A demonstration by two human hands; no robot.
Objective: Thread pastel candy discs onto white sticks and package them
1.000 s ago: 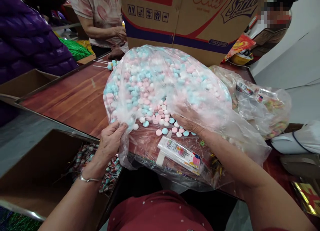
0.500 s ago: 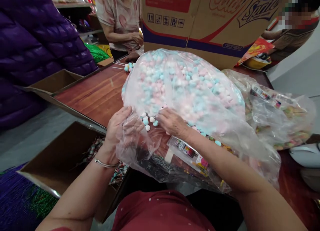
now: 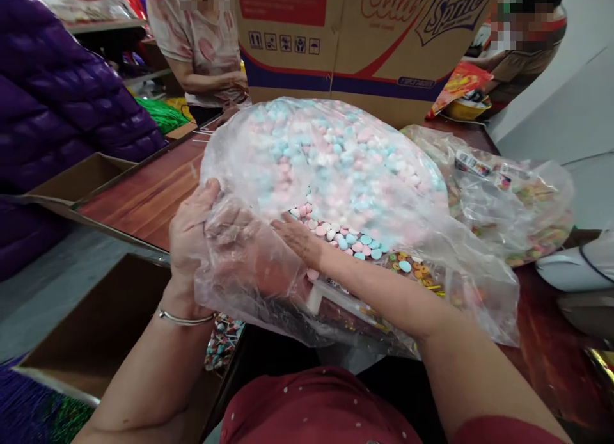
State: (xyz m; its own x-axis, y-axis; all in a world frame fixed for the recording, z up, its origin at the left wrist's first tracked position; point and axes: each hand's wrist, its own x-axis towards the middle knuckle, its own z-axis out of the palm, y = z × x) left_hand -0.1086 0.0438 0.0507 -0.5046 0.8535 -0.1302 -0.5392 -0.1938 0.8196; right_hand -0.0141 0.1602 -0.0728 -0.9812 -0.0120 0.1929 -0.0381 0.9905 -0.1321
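Note:
A large clear plastic bag (image 3: 422, 220), bulging with small round pink, white and light-blue pieces (image 3: 336, 146), lies on the table in front of me. My left hand (image 3: 194, 233), with a bangle on its wrist, grips the bag's loose edge at its left side. At the bag's opening, my right hand (image 3: 300, 239) lies flat with its fingers stretched out, and holds nothing I can see. Some loose round pieces (image 3: 357, 242) show beside it, nearer to me than the heap. Under the thin plastic lies a printed packet, partly hidden by my right forearm.
A big cardboard box (image 3: 355, 54) stands behind the bag. To the right lie another filled plastic bag (image 3: 522, 201) and a white container (image 3: 566, 268). An open carton (image 3: 96, 335) is at the lower left. Two people are across the table.
My right hand has moved left and its fingers have straightened from a curl. More loose pieces show beside it. My left hand still grips the bag; the whole view has shifted.

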